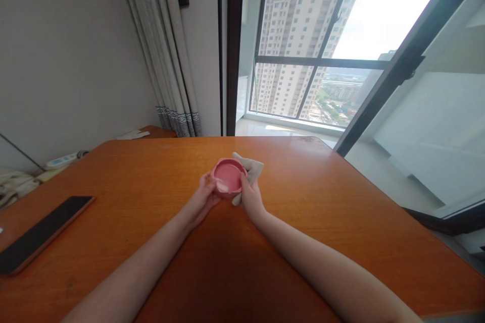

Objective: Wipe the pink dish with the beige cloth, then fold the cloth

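A small pink bowl (pixel 228 176) is held between both hands over the wooden table, its hollow side facing me. My left hand (pixel 206 193) is closed on the bowl's left side, with the thumb near the rim. On the right side, my right hand (pixel 251 196) grips the bowl with the thumb over its rim. A light grey cloth (pixel 253 167) is bunched in the right hand, behind and beside the bowl. The fingers behind the bowl and cloth are mostly hidden.
A long dark flat object with a reddish edge (pixel 45 234) lies on the table (pixel 322 242) at the left. A white power strip (pixel 62 160) and some fabric (pixel 13 186) are beyond the left edge. A curtain (pixel 162 50) and a large window (pixel 318 60) are behind.
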Demonstrator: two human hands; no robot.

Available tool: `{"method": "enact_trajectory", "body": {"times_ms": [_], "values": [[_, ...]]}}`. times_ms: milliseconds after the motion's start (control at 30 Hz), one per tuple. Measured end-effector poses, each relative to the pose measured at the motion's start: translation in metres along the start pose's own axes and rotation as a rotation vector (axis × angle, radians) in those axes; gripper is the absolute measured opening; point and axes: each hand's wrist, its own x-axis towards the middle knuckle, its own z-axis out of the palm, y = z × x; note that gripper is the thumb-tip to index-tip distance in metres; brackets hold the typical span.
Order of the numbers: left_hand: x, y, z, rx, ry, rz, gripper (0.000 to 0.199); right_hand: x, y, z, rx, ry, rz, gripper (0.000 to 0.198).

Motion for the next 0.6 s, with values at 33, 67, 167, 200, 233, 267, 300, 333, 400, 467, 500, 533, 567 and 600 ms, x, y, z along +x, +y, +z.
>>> {"method": "enact_trajectory", "body": {"times_ms": [33, 67, 167, 200, 233, 267, 300, 333, 400, 467, 500, 533, 567, 600], "values": [[0.0, 0.003, -0.002, 0.01, -0.035, -0.074, 0.052, 0.003, 0.0, -0.003, -0.019, -0.014, -0.002, 0.046], [0.0, 0.005, -0.005, 0.017, -0.061, -0.135, 0.052, 0.007, 0.001, -0.006, -0.036, -0.047, 0.003, 0.045], [0.003, 0.01, -0.01, 0.044, -0.027, -0.187, 0.046, 0.011, 0.007, -0.009, -0.046, -0.184, 0.034, 0.043], [0.004, 0.01, -0.011, 0.05, 0.017, -0.164, 0.044, 0.01, 0.009, -0.007, -0.037, -0.205, 0.055, 0.044], [0.005, 0.01, -0.011, 0.052, 0.059, -0.132, 0.043, 0.008, 0.011, -0.005, -0.026, -0.201, 0.083, 0.045], [0.005, 0.008, -0.01, 0.047, 0.095, -0.09, 0.042, 0.004, 0.012, -0.002, -0.014, -0.172, 0.113, 0.046], [0.006, 0.006, -0.008, 0.035, 0.123, -0.039, 0.042, 0.001, 0.013, 0.002, -0.004, -0.133, 0.135, 0.047], [0.006, 0.004, -0.006, 0.019, 0.142, 0.013, 0.042, -0.002, 0.013, 0.005, -0.001, -0.101, 0.143, 0.048], [0.005, 0.001, -0.002, -0.013, 0.135, 0.088, 0.043, -0.007, 0.012, 0.008, -0.02, -0.06, 0.11, 0.05], [0.003, 0.001, 0.001, -0.035, 0.074, 0.083, 0.046, -0.005, 0.009, 0.006, -0.06, -0.04, 0.059, 0.05], [0.002, 0.001, 0.001, -0.038, 0.027, 0.05, 0.049, -0.002, 0.008, 0.003, -0.079, -0.031, 0.046, 0.049], [0.002, 0.002, 0.001, -0.033, -0.018, 0.001, 0.053, 0.002, 0.008, -0.001, -0.093, -0.029, 0.045, 0.046], [0.002, 0.003, 0.0, -0.019, -0.051, -0.05, 0.057, 0.006, 0.008, -0.005, -0.102, -0.043, 0.051, 0.043], [0.002, 0.004, -0.002, 0.003, -0.067, -0.092, 0.058, 0.01, 0.008, -0.009, -0.108, -0.068, 0.058, 0.039]]}}
